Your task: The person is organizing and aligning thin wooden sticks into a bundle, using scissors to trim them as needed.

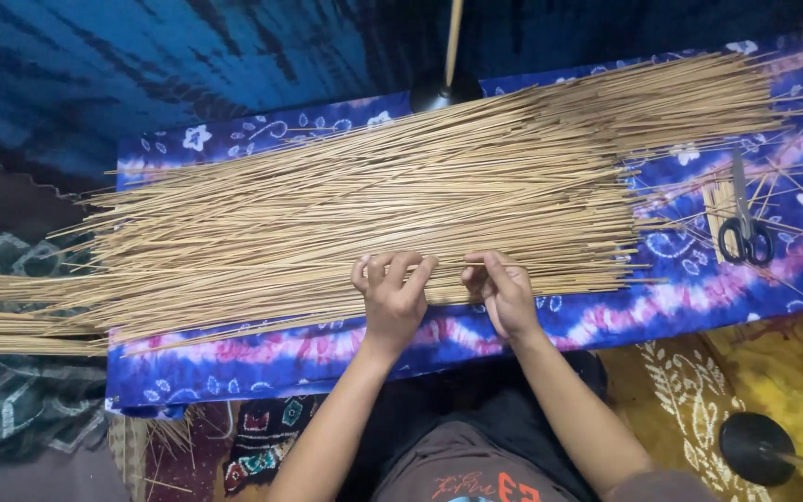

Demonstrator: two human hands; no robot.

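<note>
While scissors (745, 232) lie apart, both hands (392, 297) (504, 293) pinch sticks (374, 195).

One head camera, looking steeply down over the person's own lap

It sits above and just behind the forearms, facing forward and down, close enough that the cloth-covered board (262, 358) with its sticks (374, 195) fills most of the frame. Both hands meet near the centre; the scissors (745, 228) lie toward the right edge. There is only this one view.
</note>
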